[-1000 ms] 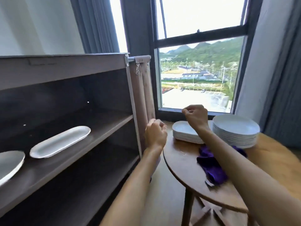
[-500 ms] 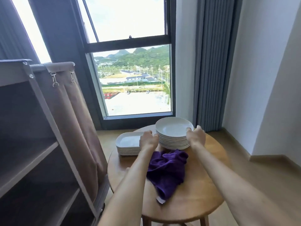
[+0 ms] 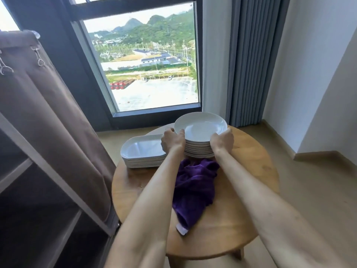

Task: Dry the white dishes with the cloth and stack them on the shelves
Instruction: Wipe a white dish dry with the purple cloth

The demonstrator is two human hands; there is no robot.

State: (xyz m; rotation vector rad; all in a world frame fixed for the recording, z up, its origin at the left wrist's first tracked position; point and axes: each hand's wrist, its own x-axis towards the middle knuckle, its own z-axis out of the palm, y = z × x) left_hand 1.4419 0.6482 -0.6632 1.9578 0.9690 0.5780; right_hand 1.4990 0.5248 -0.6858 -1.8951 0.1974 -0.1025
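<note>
I am now facing the round wooden table (image 3: 251, 190) squarely, where a second ago I was still turned toward the shelves (image 3: 29, 190) with both hands empty in the air, and half a second ago they were only reaching the round stack. Now my left hand (image 3: 172, 141) is gripping the left rim of the top round plate (image 3: 201, 126), thumb hooked over the edge and fingers curled underneath, while my right hand (image 3: 222, 142) is clasping the right rim the same way, its fingers wrapped round the edge. The plate is sitting slightly tilted on the stack of round plates (image 3: 199, 150) at the far side of the table, though I cannot tell whether it is already lifting free of the one below. Just to the left, the stack of oblong dishes (image 3: 143, 153) is standing untouched, and the purple cloth (image 3: 195, 188) is lying crumpled on the table between my forearms, its far end touching the foot of the round stack. I am judging that this means a new dish is starting its cycle: the plate needs to come off, then be wiped, so one hand will have to let go for the cloth.
</note>
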